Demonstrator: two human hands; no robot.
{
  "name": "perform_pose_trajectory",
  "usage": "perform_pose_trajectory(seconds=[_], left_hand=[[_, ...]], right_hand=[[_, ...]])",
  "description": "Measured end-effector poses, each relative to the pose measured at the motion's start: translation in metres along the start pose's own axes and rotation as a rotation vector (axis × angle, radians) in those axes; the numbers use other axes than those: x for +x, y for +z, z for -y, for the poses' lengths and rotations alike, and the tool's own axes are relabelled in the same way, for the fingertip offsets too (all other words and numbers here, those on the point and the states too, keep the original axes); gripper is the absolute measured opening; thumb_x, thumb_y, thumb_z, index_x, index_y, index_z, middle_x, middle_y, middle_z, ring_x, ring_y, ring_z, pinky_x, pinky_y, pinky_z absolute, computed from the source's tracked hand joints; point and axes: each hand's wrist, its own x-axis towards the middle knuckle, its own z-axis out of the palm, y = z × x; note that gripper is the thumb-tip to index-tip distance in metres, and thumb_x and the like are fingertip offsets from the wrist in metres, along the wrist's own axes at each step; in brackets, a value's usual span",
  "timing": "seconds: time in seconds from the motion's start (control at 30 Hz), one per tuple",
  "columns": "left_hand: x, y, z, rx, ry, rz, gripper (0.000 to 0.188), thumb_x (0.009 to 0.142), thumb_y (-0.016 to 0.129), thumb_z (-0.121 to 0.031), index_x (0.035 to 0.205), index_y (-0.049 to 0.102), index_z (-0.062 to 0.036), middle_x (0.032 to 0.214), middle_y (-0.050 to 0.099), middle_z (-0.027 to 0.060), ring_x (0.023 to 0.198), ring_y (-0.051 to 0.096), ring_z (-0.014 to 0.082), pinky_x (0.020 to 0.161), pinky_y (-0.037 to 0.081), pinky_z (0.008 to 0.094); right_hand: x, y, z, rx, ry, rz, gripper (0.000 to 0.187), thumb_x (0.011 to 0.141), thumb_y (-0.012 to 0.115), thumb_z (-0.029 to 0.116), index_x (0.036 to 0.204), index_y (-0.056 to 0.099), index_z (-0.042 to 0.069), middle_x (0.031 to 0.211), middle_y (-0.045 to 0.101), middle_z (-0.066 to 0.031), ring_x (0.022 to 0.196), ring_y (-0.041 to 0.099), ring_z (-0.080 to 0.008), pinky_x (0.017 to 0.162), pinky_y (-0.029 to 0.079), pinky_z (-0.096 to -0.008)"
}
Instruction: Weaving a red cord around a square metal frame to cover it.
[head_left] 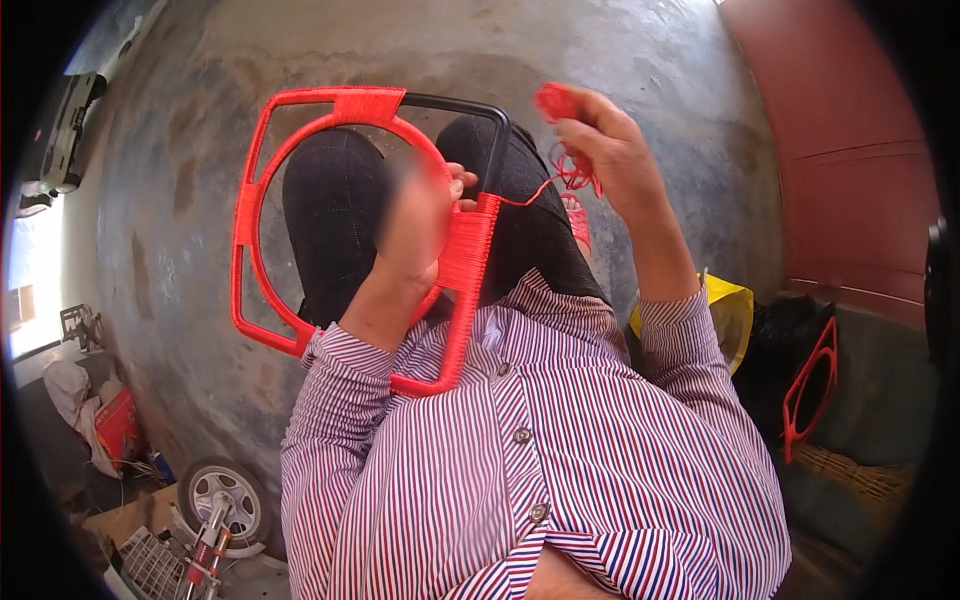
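Note:
A squarish metal frame with a round inner ring (370, 104) rests over my lap, tilted. Most of it is wrapped tightly in red cord, while the far right corner is bare black tube (500, 118). My left hand (418, 218), partly blurred, reaches through the ring and grips the frame at its wrapped right side; its fingertips show beside the bar. My right hand (612, 150) is raised to the right of the frame, closed around a small bundle of red cord (553, 102). Loose loops hang below it, and one strand runs to the end of the wrapping on the right bar.
Another red-wrapped frame (812, 385) leans at the right, near a yellow bag (738, 318) and black plastic. A spoked wheel (225, 500) and a red-and-white package (118, 425) lie at the lower left. A dark red panel (840, 130) stands at the far right.

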Motion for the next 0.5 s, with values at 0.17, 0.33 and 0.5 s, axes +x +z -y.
perform_pose_trajectory(seconds=[0.17,0.33,0.5], left_hand=[[-0.004,0.007,-0.001,0.081,0.285,0.043,0.062,0.088,0.059,-0.004,0.143,0.029,-0.0019,0.132,0.051,0.0150,0.109,0.058,0.0239,0.091,0.054,0.0401],[-0.009,0.015,-0.006,-0.055,0.194,0.185,0.072,0.087,0.059,-0.007,0.148,0.022,-0.0023,0.136,0.050,0.0184,0.120,0.054,0.0290,0.099,0.049,0.0426],[-0.004,0.009,-0.005,-0.180,0.026,0.225,0.069,0.088,0.060,-0.012,0.147,0.026,-0.0017,0.136,0.051,0.0212,0.124,0.053,0.0309,0.102,0.047,0.0441]], right_hand=[[0.024,0.047,0.010,-0.823,-0.418,0.112,0.020,0.084,0.066,0.019,0.101,0.072,0.011,0.099,0.069,-0.0028,0.088,0.063,-0.0174,0.077,0.052,-0.0302],[0.025,0.056,-0.008,-1.005,-0.601,0.252,0.022,0.081,0.069,0.020,0.101,0.073,0.014,0.102,0.068,-0.0038,0.098,0.064,-0.0259,0.084,0.053,-0.0359],[0.011,0.026,0.021,-0.255,-0.442,-0.006,0.022,0.083,0.069,0.010,0.103,0.069,0.002,0.105,0.068,-0.0106,0.098,0.065,-0.0215,0.082,0.051,-0.0312]])
